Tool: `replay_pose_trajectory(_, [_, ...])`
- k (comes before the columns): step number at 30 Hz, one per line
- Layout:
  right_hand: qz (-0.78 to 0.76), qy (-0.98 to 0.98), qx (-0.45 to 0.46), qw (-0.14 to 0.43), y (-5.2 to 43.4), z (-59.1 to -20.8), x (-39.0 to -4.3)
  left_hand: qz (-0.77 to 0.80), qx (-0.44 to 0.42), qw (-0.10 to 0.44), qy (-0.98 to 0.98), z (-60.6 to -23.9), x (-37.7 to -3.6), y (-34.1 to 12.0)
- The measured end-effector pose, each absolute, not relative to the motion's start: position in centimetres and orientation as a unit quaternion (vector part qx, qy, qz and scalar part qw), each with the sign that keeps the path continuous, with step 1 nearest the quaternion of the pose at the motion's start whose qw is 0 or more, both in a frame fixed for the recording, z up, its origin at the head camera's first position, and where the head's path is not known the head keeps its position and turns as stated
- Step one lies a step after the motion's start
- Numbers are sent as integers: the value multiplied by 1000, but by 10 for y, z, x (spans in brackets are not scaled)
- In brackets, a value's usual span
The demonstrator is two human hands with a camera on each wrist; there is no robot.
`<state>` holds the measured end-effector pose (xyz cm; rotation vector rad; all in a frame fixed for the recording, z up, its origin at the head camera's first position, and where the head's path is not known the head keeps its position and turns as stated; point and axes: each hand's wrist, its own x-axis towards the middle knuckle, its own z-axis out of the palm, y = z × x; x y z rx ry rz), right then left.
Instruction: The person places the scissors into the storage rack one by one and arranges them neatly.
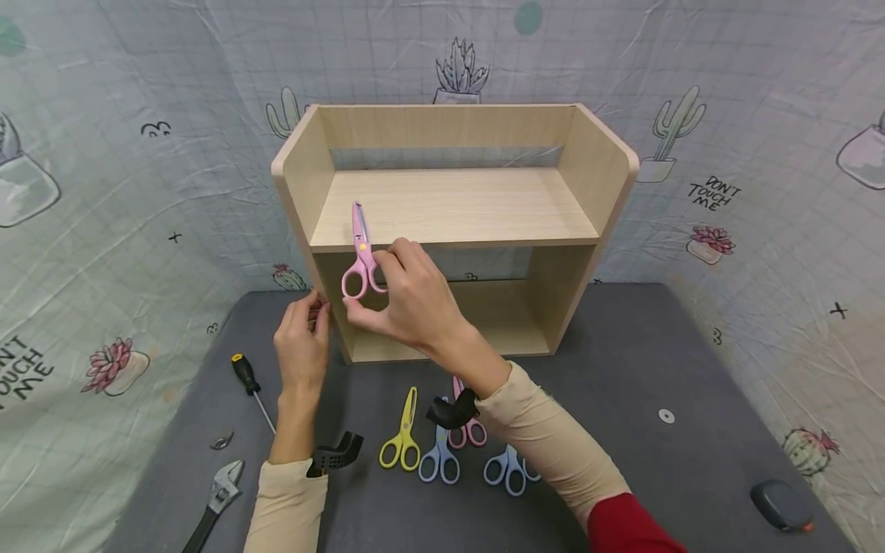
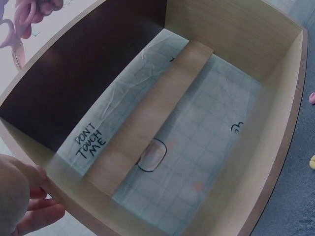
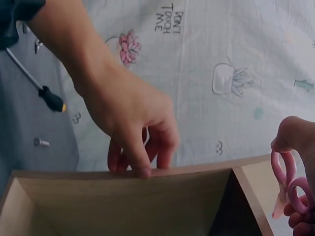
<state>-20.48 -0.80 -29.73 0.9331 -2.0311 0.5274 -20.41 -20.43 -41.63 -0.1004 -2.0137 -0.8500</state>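
Observation:
Pink scissors (image 1: 359,238), blades pointing up, are held by a handle loop in my right hand (image 1: 422,299). They stand in front of the left part of a two-tier wooden shelf (image 1: 449,206). Low on the shelf's left side panel, my left hand (image 1: 303,346) grips the front edge, thumb on the inner face. The right wrist view shows this left hand (image 3: 130,113) pinching the panel's edge, with the scissors (image 3: 281,184) at the right border. In the left wrist view the lower compartment's inside is visible beside the left hand's fingers (image 2: 42,216).
On the grey table before the shelf lie yellow scissors (image 1: 399,449), blue scissors (image 1: 439,461), more pink scissors (image 1: 477,432) and further blue ones (image 1: 507,470), partly behind my right arm. A screwdriver (image 1: 245,372) and an adjustable wrench (image 1: 224,490) lie left; a washer (image 1: 666,416) lies right.

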Motion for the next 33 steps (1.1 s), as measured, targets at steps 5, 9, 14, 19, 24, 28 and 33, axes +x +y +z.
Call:
replay_pose_trajectory(5, [187, -814, 363, 414, -14, -287, -221, -346, -41, 456, -819, -418, -204, -204])
replay_pose_trajectory(9, [176, -825, 359, 399, -18, -278, -232, -347, -44, 460, -816, -419, -204, -204])
replay_pose_trajectory(14, [174, -849, 350, 355, -23, -268, -247, -350, -42, 461, -814, -418, -204, -204])
replay_pose_trajectory(19, [184, -868, 338, 314, -27, -264, -257, -353, -42, 457, -815, -417, -204, -204])
replay_pose_trajectory(24, [192, -880, 323, 289, -33, -262, -264, -355, -40, 455, -816, -418, -203, -204])
replay_pose_trajectory(28, [184, -893, 308, 271, -39, -259, -267, -353, -40, 458, -815, -418, -203, -204])
replay_pose_trajectory(33, [173, -911, 295, 231, -44, -254, -270, -350, -43, 462, -814, -417, -203, -204])
